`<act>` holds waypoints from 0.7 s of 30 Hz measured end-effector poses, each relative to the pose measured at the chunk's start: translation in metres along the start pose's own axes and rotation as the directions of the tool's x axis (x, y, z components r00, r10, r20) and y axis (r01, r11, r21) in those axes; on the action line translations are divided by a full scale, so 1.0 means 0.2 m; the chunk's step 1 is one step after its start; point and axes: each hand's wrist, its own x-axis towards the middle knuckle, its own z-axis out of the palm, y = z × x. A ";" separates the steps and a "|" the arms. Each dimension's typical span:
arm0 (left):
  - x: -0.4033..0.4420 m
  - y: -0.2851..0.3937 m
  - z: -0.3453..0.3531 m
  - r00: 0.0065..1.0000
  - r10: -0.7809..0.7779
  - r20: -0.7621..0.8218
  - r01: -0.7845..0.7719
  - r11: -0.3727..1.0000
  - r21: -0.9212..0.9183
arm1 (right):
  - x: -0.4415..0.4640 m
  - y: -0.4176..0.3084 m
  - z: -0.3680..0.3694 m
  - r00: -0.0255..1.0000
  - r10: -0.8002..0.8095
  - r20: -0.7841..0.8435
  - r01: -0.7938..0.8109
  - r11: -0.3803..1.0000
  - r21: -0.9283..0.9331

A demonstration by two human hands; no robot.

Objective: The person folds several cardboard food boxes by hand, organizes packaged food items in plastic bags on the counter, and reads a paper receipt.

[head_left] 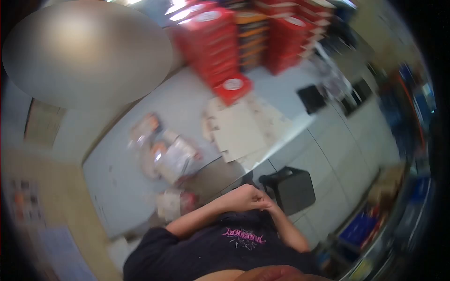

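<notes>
Both forearms meet in front of a dark shirt with pink print [244,235]. My left hand [244,197] has its fingers curled in against my right hand [266,204]; anything between them is too small or hidden to make out. The fingers of my right hand are mostly covered by the left. Beyond the hands, a light table [105,196] holds white sheets [238,131] and blurred clear plastic packs [176,154]. Near my left forearm lies a pale packet [168,206] with a red part.
Tall stacks of red boxes [206,47] stand at the table's back, with one red box [233,89] in front. A black stool [289,189] is on the tiled floor. Shelves with a blue bin [360,229] line the right. A large round grey object [86,56] fills the upper left.
</notes>
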 end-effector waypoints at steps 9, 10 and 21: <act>-0.16 -0.92 0.32 0.682 -0.241 -0.690 0.363 0.931 0.033 | -0.20 0.01 -0.04 0.688 0.120 -0.716 -0.387 0.895 -0.221; -0.16 -0.98 0.33 0.673 -0.230 -0.703 0.348 0.937 0.027 | -0.13 -0.03 -0.06 0.690 -0.038 -0.723 -0.321 0.879 -0.352; -0.19 -1.19 0.33 0.685 -0.428 -0.589 0.645 0.733 0.216 | 0.67 -0.22 -0.09 0.842 -0.504 -0.192 -0.016 0.332 -0.943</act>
